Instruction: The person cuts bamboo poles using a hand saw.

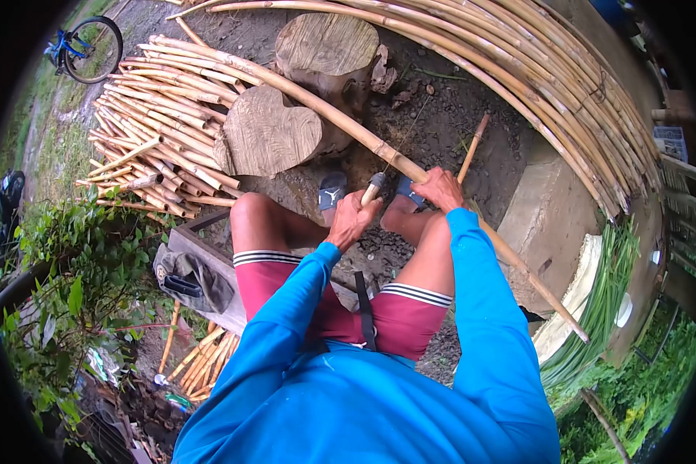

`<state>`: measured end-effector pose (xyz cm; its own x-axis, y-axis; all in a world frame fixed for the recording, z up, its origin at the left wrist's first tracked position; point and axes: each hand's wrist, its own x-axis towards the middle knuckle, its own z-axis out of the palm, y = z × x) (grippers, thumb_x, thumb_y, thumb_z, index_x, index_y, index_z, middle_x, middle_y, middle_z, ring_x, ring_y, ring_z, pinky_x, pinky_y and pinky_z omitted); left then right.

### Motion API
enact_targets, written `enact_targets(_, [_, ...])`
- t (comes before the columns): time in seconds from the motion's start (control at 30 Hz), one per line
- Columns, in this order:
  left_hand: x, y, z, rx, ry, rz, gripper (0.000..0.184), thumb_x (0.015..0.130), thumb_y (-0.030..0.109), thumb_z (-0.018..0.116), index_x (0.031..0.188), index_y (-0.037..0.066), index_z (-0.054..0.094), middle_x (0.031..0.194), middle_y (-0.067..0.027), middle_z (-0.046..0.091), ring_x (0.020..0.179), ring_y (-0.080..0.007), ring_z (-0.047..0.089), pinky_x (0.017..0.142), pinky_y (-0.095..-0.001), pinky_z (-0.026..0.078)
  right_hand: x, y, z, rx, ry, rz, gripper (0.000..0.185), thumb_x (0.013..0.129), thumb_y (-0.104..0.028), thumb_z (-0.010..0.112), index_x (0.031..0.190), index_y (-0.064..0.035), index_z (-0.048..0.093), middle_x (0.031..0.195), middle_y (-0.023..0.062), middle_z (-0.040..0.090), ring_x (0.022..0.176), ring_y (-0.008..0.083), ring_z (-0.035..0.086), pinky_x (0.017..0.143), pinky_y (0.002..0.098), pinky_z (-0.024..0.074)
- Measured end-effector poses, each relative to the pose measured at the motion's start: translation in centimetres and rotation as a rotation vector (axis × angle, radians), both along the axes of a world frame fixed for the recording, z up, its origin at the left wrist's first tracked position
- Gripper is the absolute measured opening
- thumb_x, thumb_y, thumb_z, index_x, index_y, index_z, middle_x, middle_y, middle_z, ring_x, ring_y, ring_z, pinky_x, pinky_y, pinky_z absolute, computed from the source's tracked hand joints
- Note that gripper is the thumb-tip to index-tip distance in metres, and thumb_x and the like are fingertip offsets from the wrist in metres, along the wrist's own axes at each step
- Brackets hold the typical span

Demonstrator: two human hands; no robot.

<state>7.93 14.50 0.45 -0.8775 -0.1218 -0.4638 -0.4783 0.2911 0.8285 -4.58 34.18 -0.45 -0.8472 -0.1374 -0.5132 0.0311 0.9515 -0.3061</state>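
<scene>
A long bamboo pole (317, 106) runs slantwise from the upper left, past two wooden stumps, to the lower right. My right hand (441, 189) is wrapped round it above my knee. My left hand (353, 219) is closed round the pale handle (372, 188) of a tool. The thin, dark blade of the tool reaches up towards the pole; whether it touches the pole I cannot tell. A heart-shaped stump (271, 131) lies under the pole's left part, and a rounder stump (326, 44) stands behind it.
Cut bamboo pieces (158, 124) are heaped at the left. Long poles (518, 58) curve along the upper right beside a concrete block (553, 224). Green strips (607, 309) lie at the right. A grey cap (193, 282) rests on the bench (228, 267); a bicycle wheel (93, 49) shows upper left.
</scene>
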Motion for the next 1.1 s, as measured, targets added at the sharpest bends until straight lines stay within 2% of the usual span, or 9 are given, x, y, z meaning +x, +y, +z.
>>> enact_targets(0.13, [-0.5,-0.1,-0.1,0.017,-0.031,-0.014,0.038,0.084,0.035,0.061,0.088,-0.003,0.06,0.067,-0.0184,0.058,0.063,-0.0297,0.057,0.064,-0.0433,0.044,0.0,0.0,0.1,0.002,-0.007,0.006,0.042,0.067,-0.039,0.07,0.092,-0.006,0.074,0.086,0.0236,0.07,0.086,0.0398,0.069,0.078,0.0453,0.0549])
enact_targets(0.47, [-1.0,0.3,0.0,0.006,-0.021,-0.012,0.039,0.084,0.035,0.06,0.086,-0.004,0.06,0.065,-0.0196,0.057,0.062,-0.0296,0.056,0.063,-0.0439,0.044,0.0,0.0,-0.1,0.004,-0.002,0.0,0.041,0.067,-0.04,0.07,0.09,-0.0067,0.075,0.084,0.0214,0.07,0.084,0.0385,0.069,0.077,0.0448,0.0547])
enact_targets(0.73, [-1.1,0.4,0.5,0.013,-0.013,0.004,0.038,0.085,0.035,0.06,0.085,-0.003,0.059,0.064,-0.0178,0.057,0.061,-0.0249,0.054,0.061,-0.042,0.044,-0.2,0.1,-0.3,-0.004,-0.016,-0.002,0.042,0.067,-0.04,0.07,0.092,-0.0067,0.074,0.085,0.0217,0.07,0.086,0.0387,0.069,0.078,0.0449,0.0544])
enact_targets(0.97, [-1.3,0.3,-0.2,0.061,-0.039,0.007,0.038,0.085,0.035,0.06,0.084,-0.003,0.059,0.065,-0.0174,0.057,0.061,-0.0249,0.053,0.061,-0.0417,0.044,-0.1,0.0,-0.1,-0.01,-0.019,-0.004,0.042,0.068,-0.04,0.069,0.092,-0.0057,0.074,0.085,0.0221,0.07,0.085,0.0385,0.069,0.078,0.0446,0.0544])
enact_targets(1.1, [-1.5,0.1,0.3,0.012,-0.066,-0.002,0.04,0.084,0.035,0.06,0.087,-0.004,0.061,0.068,-0.0202,0.06,0.064,-0.0294,0.059,0.064,-0.0439,0.045,-0.2,0.1,-0.4,-0.026,-0.013,0.007,0.042,0.067,-0.04,0.07,0.092,-0.0058,0.074,0.085,0.0224,0.07,0.085,0.0386,0.069,0.078,0.0444,0.0544])
